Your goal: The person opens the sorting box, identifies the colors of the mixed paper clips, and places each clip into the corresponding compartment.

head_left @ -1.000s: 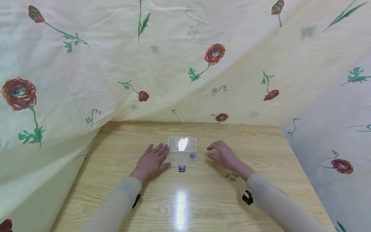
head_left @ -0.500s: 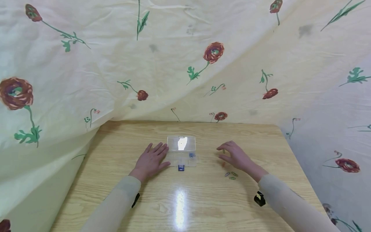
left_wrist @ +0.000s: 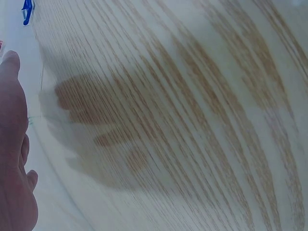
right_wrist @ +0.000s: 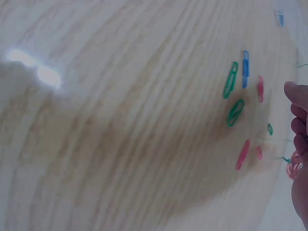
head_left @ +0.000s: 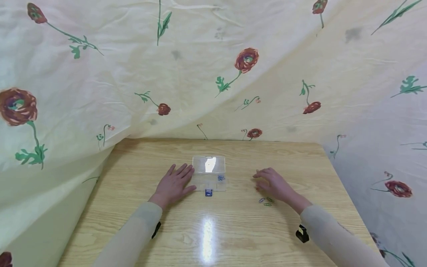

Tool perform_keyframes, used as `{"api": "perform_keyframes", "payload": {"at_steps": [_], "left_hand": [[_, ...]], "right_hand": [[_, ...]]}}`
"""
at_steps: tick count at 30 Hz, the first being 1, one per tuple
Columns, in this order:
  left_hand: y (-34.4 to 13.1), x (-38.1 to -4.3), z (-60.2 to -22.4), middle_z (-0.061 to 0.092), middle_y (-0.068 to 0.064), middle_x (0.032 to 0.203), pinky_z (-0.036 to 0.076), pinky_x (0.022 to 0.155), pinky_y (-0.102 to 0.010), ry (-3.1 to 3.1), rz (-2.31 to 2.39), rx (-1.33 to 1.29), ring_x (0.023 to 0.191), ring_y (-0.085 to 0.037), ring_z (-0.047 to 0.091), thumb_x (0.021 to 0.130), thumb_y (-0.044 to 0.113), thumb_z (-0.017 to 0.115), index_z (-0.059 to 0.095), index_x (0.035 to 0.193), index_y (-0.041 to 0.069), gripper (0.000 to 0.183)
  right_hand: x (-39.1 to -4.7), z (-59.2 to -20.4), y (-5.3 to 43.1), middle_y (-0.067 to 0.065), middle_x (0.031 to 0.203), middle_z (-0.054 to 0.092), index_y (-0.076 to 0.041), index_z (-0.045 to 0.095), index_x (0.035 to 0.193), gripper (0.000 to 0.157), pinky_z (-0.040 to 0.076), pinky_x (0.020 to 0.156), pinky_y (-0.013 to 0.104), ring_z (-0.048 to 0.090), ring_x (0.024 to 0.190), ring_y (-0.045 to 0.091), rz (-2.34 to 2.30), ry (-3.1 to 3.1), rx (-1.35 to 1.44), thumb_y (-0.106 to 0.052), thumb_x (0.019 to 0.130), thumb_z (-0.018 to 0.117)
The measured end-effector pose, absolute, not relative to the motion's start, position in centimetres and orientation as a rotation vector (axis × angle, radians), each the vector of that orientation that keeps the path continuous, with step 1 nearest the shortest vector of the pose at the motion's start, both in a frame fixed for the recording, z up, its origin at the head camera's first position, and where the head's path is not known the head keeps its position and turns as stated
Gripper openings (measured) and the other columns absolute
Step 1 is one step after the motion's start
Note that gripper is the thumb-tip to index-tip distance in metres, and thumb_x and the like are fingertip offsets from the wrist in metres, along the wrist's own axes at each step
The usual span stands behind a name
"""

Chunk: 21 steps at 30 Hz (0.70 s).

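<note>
My left hand (head_left: 173,185) lies flat on the table with fingers spread, its fingertips right at the left side of a clear plastic box (head_left: 200,181). The box's lid is raised at the back, and a blue latch (head_left: 208,193) sits at its front. Blue paper clips (head_left: 221,178) lie in one right-hand compartment. To the right of the box, my right hand (head_left: 274,184) hovers low with bent fingers, thumb and forefinger apart. Around it lie loose paper clips: a blue one (right_wrist: 245,70), a green one (right_wrist: 231,79), a red one (right_wrist: 243,154) and several others.
The wooden table (head_left: 207,148) ends at the back against a flower-printed cloth (head_left: 200,74), which hangs on both sides too. A bright light reflection falls on the tabletop in front of the box.
The right hand has moved away from the box to the right, over the loose paper clips, and its fingers have dipped toward them. The left hand stays in place.
</note>
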<state>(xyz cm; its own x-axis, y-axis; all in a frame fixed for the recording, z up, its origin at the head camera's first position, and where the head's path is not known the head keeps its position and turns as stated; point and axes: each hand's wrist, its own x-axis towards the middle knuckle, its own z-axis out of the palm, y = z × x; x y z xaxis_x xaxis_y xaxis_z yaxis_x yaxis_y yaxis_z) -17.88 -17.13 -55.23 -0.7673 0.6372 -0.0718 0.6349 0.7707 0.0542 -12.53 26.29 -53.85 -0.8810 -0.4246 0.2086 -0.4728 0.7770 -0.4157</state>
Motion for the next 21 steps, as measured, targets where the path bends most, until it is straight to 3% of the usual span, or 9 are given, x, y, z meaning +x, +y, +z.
{"api": "perform_keyframes", "payload": {"at_steps": [21], "left_hand": [[-16.5, -18.2, -54.8, 0.030, -0.002, 0.176, 0.014, 0.134, -0.055, 2.863, 0.037, 1.000, 0.163, -0.025, 0.024, 0.110, 0.064, 0.040, 0.035, 0.169, 0.015, 0.077]], "right_hand": [[-12.6, -55.4, 27.7, 0.010, 0.117, 0.075, -0.005, 0.079, 0.116, 0.023, 0.058, 0.092, 0.055, 0.066, 0.110, 0.032, 0.668, -2.865, 0.794, -0.004, 0.093, 0.081]]}}
